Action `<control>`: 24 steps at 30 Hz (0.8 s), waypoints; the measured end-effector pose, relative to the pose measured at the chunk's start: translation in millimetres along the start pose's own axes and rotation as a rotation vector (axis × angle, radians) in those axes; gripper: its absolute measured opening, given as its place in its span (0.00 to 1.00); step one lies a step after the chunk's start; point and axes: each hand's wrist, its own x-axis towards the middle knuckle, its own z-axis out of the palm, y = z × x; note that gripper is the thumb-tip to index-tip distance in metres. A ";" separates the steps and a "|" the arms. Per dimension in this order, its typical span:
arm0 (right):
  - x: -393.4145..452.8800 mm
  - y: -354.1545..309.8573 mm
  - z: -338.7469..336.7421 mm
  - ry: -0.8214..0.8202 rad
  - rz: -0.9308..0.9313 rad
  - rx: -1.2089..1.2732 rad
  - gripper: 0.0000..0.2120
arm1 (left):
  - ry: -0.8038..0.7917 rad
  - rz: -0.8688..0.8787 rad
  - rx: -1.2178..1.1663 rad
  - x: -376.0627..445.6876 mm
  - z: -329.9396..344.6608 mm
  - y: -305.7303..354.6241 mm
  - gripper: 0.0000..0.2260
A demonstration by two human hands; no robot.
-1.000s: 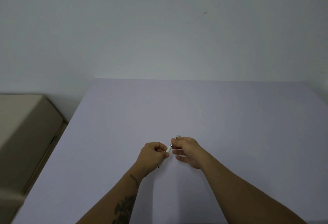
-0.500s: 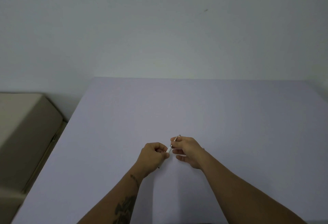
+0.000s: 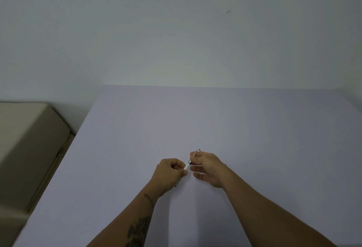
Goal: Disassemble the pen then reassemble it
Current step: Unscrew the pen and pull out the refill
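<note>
A slim white pen [image 3: 187,166] with a metal upper end is held slanted between both hands, just above the pale lilac table [image 3: 254,139]. My left hand [image 3: 169,172] is closed around the lower white barrel; a dark tip pokes out below the fist. My right hand [image 3: 207,165] pinches the metal upper part with thumb and forefinger, and the silver end shows above the fingers. A small gap of pen shows between the two hands. Most of the barrel is hidden by my fingers.
A beige cushioned seat or box [image 3: 25,145] stands left of the table, lower than its top. A plain pale wall [image 3: 176,31] rises behind the table's far edge.
My right hand has drawn slightly up and right, so a bit more of the pen's metal section shows between the hands. The left hand has stayed put.
</note>
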 end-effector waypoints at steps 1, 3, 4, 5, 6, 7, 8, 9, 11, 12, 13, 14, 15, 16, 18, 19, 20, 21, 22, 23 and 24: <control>0.4 1.0 0.1 0.010 0.005 -0.009 0.07 | 0.000 -0.002 0.000 -0.1 -0.1 -0.1 0.02; 1.8 2.8 0.5 0.038 0.000 -0.038 0.07 | -0.003 -0.002 0.004 -0.5 0.2 0.1 0.02; 2.5 3.2 1.2 0.050 -0.008 -0.042 0.06 | -0.005 -0.003 0.006 -0.5 0.4 0.2 0.02; 3.5 3.6 1.5 0.061 -0.017 -0.043 0.06 | -0.007 -0.004 0.008 -0.6 0.8 0.2 0.02; 4.2 3.6 1.7 0.069 -0.024 -0.041 0.06 | -0.008 -0.006 0.010 -0.7 1.1 0.0 0.02; 4.6 3.3 1.4 0.074 -0.028 -0.040 0.06 | -0.008 -0.008 0.013 -1.0 1.1 -0.3 0.02; 4.3 2.7 1.1 0.075 -0.029 -0.034 0.07 | -0.009 -0.012 0.016 -1.2 1.0 -0.5 0.02; 4.1 2.1 0.1 0.072 -0.027 -0.023 0.09 | -0.011 -0.018 0.023 -1.4 0.8 -1.0 0.02; 3.2 0.4 -2.0 0.062 -0.023 0.017 0.11 | -0.017 -0.032 0.032 -1.7 -0.2 -2.3 0.03; 2.9 -0.5 -3.4 0.063 -0.023 0.038 0.10 | -0.019 -0.042 0.034 -1.7 -0.5 -3.1 0.04; 4.2 -1.5 -5.2 0.069 -0.026 0.056 0.10 | -0.019 -0.052 0.033 -2.0 -1.0 -4.3 0.04; 5.7 -3.1 -6.7 0.080 -0.031 0.079 0.10 | -0.017 -0.061 0.033 -1.9 -1.6 -5.5 0.04; 7.8 -5.9 -8.4 0.097 -0.039 0.107 0.09 | -0.012 -0.067 0.037 -1.5 -2.1 -7.1 0.03; 9.8 -9.9 -10.1 0.118 -0.050 0.141 0.09 | -0.006 -0.070 0.044 -0.9 -2.4 -8.2 0.03; 15.8 -18.3 -16.1 0.187 -0.078 0.203 0.08 | 0.005 -0.072 0.047 0.9 -2.3 -9.4 0.03; 19.5 -21.6 -20.3 0.229 -0.091 0.206 0.07 | 0.011 -0.074 0.044 2.5 -2.0 -9.7 0.03; 22.5 -24.4 -24.4 0.269 -0.108 0.180 0.06 | 0.015 -0.077 0.043 4.3 -1.3 -9.8 0.02; 26.7 -25.0 -29.1 0.310 -0.133 0.103 0.07 | 0.017 -0.080 0.048 5.8 -0.5 -9.8 0.02; 31.8 -23.5 -34.0 0.342 -0.161 -0.019 0.08 | 0.019 -0.082 0.053 7.7 0.8 -9.6 0.02; 36.3 -21.4 -38.3 0.369 -0.183 -0.171 0.08 | 0.021 -0.085 0.054 9.5 1.8 -9.8 0.03; 40.7 -19.0 -41.3 0.393 -0.197 -0.318 0.06 | 0.021 -0.088 0.053 11.8 3.1 -9.7 0.04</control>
